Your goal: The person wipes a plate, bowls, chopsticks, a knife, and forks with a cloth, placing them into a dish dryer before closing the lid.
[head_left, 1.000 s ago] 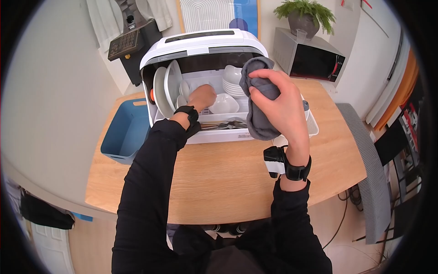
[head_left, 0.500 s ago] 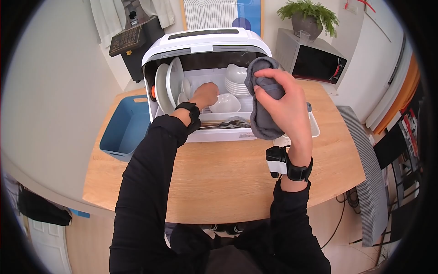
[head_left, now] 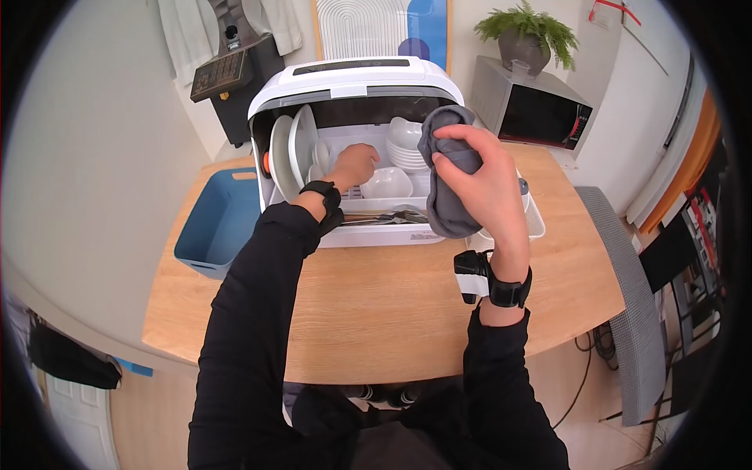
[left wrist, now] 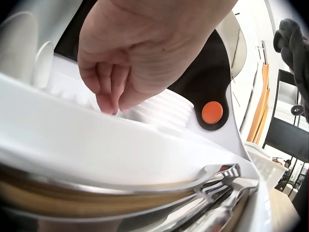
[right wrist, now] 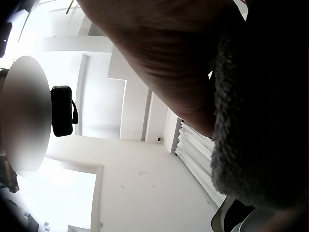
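Observation:
My left hand (head_left: 356, 164) reaches into a white dish cabinet (head_left: 384, 236) whose lid is raised. In the left wrist view its fingers (left wrist: 105, 96) are curled, tips bunched against the thumb, just behind the white front rim. Nothing shows between them. Close on the right of this hand sits a white bowl (head_left: 387, 183), with a stack of white bowls (head_left: 406, 149) behind it. My right hand (head_left: 489, 176) grips a folded grey cloth (head_left: 450, 200) between thumb and fingers, in front of the cabinet's right side. In the right wrist view the cloth (right wrist: 231, 159) looks fuzzy.
White plates (head_left: 301, 145) stand upright at the cabinet's left, and cutlery (head_left: 388, 217) lies in its front trough. A blue basket (head_left: 215, 223) stands left on the wooden table (head_left: 376, 313). A white basket (head_left: 535, 219) is partly hidden behind the right hand; a microwave (head_left: 540, 102) stands behind.
The head view shifts slightly. Both hands keep nearly the same places, the left inside the cabinet and the right with the grey cloth.

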Motion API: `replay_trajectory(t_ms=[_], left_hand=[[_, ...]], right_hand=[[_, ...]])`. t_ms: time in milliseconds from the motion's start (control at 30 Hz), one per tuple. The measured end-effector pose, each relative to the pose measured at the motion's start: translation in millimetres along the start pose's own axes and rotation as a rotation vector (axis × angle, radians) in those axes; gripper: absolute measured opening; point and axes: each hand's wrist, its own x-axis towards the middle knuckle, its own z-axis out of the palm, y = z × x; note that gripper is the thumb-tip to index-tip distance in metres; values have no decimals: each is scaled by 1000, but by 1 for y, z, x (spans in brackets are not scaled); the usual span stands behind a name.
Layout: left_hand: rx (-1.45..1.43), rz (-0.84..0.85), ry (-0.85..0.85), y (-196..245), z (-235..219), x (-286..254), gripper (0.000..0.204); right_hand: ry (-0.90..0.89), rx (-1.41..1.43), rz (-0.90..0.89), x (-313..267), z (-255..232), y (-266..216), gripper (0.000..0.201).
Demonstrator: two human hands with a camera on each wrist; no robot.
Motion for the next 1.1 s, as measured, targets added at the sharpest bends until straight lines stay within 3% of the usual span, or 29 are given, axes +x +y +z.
replay_trajectory(t_ms=[133, 233, 367, 467, 533, 667, 767, 800, 1100], left_hand=[[-28, 17, 71, 17, -28, -18, 19], [-70, 20, 85, 47, -45, -37, 19], [-179, 125, 136, 100, -46, -53, 19], [-179, 207, 156, 140, -33, -49, 18], [-158, 297, 190, 161, -19, -38, 18], [-39, 255, 105, 194, 7, -21, 28], [89, 131, 33, 208, 24, -7, 36], [95, 25, -142, 215, 21, 0, 42], [211, 55, -150, 213, 35, 11, 31]], right_hand=[[168, -6, -174, 5, 2, 12, 27], [483, -71, -286, 11, -9, 16, 29], [818, -211, -255, 10, -37, 31, 31], [942, -295, -240, 11, -54, 61, 26], [940, -356, -286, 10, -66, 83, 24], [879, -400, -347, 11, -77, 114, 23], [815, -400, -370, 12, -78, 127, 23], [813, -399, -381, 12, -77, 130, 23], [733, -351, -318, 16, -71, 150, 23]])
